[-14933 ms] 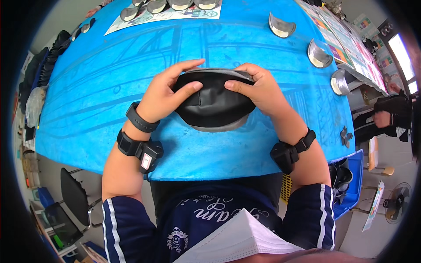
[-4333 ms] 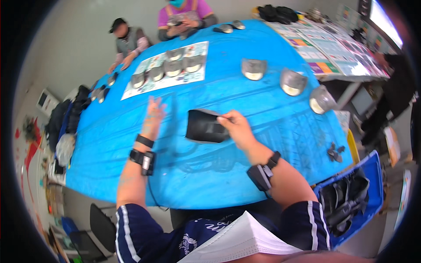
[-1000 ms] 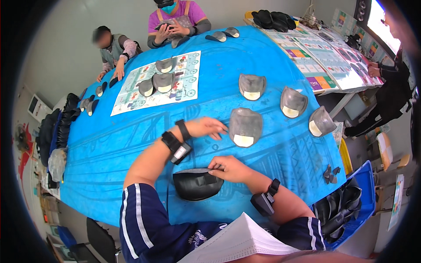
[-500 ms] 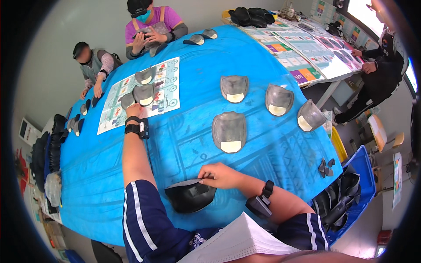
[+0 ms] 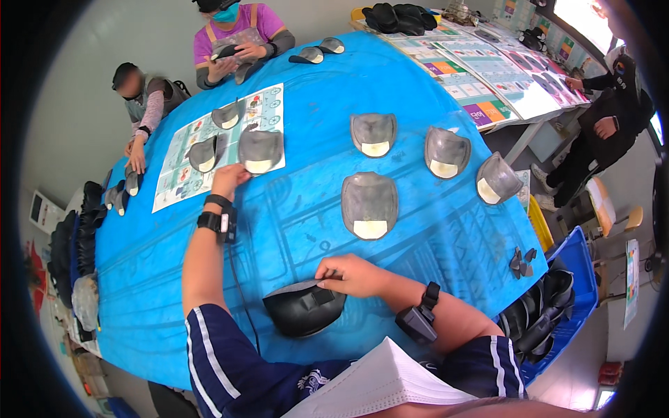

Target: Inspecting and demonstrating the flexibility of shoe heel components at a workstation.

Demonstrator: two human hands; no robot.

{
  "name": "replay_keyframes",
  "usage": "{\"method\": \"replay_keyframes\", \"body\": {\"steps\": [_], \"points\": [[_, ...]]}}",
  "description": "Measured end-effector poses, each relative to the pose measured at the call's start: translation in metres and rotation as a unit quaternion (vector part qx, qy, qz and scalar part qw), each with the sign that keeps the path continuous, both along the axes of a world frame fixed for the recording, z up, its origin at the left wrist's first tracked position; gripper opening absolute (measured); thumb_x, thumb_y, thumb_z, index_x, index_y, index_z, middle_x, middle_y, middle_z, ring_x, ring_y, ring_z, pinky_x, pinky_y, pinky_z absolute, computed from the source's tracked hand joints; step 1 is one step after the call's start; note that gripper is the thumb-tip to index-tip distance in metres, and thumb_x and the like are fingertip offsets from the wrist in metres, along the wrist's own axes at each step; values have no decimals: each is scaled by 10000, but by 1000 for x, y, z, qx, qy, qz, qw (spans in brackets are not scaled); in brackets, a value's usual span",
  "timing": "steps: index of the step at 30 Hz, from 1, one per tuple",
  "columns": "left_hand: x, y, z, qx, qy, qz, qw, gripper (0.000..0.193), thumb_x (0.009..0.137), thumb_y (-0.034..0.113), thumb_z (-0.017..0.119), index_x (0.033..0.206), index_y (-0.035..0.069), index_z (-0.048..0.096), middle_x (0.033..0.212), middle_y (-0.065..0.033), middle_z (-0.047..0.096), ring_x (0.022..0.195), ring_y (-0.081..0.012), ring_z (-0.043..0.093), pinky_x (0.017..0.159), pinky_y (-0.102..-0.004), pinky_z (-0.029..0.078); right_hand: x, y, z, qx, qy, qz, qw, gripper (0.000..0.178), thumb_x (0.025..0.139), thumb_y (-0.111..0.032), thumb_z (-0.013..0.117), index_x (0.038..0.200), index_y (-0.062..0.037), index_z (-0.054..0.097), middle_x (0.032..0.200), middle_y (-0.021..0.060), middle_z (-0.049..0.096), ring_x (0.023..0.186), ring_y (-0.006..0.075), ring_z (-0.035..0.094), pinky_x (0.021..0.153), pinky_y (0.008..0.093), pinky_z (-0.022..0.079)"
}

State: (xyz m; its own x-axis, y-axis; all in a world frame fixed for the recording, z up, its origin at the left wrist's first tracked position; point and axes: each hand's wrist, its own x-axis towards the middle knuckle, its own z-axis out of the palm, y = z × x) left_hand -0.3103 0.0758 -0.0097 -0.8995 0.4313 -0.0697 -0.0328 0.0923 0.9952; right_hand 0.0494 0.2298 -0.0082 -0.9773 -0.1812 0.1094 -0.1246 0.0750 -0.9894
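In the head view, the black cupped piece (image 5: 304,315) sits tilted near the middle of the blue-covered table's (image 5: 300,212) near edge, and we cannot tell whether its underside bears on the cover. Our worry is its support: only our right hand (image 5: 350,275) has it, at one spot on the upper rim, so a loosened pinch could let it tip or swing toward that edge. The thin cord (image 5: 244,301) beside it, running from our left wrist, might catch on the piece if that arm pulled back sharply. At the printed sheet's (image 5: 174,187) near edge, a careless push could knock the grey padded piece (image 5: 260,146) into the grey piece on its left (image 5: 203,154), or drag the sheet askew. As for fingers, our right thumb and forefinger are closed together on the black rim. Our left hand (image 5: 231,180) has its fingers bunched at the grey padded piece's lower left edge; they look only slightly parted, and whether they grip it or merely lie against it, we cannot tell.
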Motion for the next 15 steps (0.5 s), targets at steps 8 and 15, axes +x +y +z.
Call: {"method": "replay_keyframes", "body": {"steps": [8,15], "points": [[112,44,5,-5,-70,-223,972,222,863,69,499,1022,-70,565,993,-139,607,782,-176,624,751,-262,517,1,1,5,45,-9,7,999,146,785,-64,622,903,-12,554,783,77,619,723,143,603,667,269,486],[40,26,18,-112,88,-173,975,244,862,107,513,1075,7,576,1029,-90,605,746,-140,608,653,-280,503,4,4,-1,42,-10,-8,999,137,784,-61,622,893,-9,558,786,81,623,722,143,608,660,268,487]]}}
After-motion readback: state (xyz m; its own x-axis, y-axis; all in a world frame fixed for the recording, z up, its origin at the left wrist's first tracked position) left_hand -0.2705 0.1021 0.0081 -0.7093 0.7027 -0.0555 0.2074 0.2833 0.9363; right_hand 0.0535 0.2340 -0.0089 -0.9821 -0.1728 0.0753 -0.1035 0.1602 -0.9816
